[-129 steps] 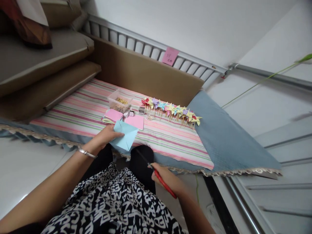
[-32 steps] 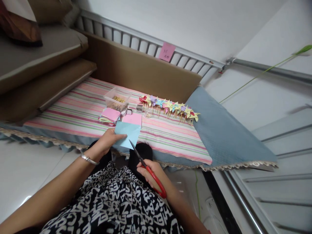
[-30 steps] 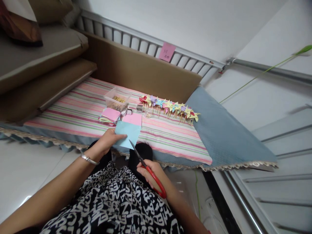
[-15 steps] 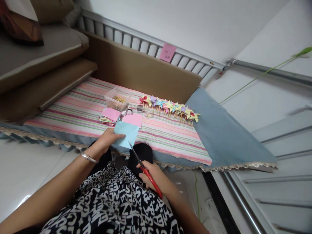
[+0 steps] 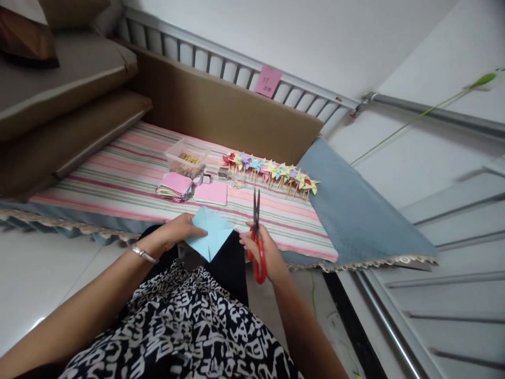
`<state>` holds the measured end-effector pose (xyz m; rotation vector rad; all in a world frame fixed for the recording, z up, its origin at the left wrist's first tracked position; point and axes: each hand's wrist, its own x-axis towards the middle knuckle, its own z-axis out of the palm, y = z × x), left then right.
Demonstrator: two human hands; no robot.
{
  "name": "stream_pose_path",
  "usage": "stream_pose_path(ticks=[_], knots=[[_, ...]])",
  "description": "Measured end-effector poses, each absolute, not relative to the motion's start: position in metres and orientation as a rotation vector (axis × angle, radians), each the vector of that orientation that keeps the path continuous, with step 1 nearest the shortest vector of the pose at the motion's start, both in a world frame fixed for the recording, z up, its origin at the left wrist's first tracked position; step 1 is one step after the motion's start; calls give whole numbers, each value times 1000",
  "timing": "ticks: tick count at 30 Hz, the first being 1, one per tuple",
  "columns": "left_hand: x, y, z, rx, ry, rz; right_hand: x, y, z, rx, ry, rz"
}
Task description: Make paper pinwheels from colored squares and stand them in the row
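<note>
Between the thumb and fingers of my left hand (image 5: 179,230) is a square of light blue paper (image 5: 210,237), held above my lap with slits running in from its corners. My right hand (image 5: 266,247) is closed round red-handled scissors (image 5: 258,258), whose dark blades point away from me, slightly apart. The scissors are clear of the paper, just to its right. Beyond the paper, a pink square of paper (image 5: 212,193) lies on the striped cloth (image 5: 272,226), beside a stack of coloured paper squares (image 5: 175,186).
A clear plastic box (image 5: 187,158) holds small wooden sticks. Several finished paper pinwheels (image 5: 270,168) on sticks stand in a row to its right. Behind them rises a brown board (image 5: 224,105) against a metal rail. Folded brown padding (image 5: 67,131) lies at the left.
The blue paper has turned so a corner points toward me. My right hand has moved up and right, carrying the scissors away from the paper; their blades now point forward.
</note>
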<state>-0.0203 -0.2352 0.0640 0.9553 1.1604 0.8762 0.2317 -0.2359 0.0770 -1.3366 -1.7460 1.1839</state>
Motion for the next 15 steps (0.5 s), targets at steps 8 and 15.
stream_pose_path(ticks=[8,15], knots=[[-17,-239,65,926,1071,839,188,-223,72,-1211,-1737,1205],[0,-243,54,501,859,1190,182,-225,58,-1193,-1369,1201]])
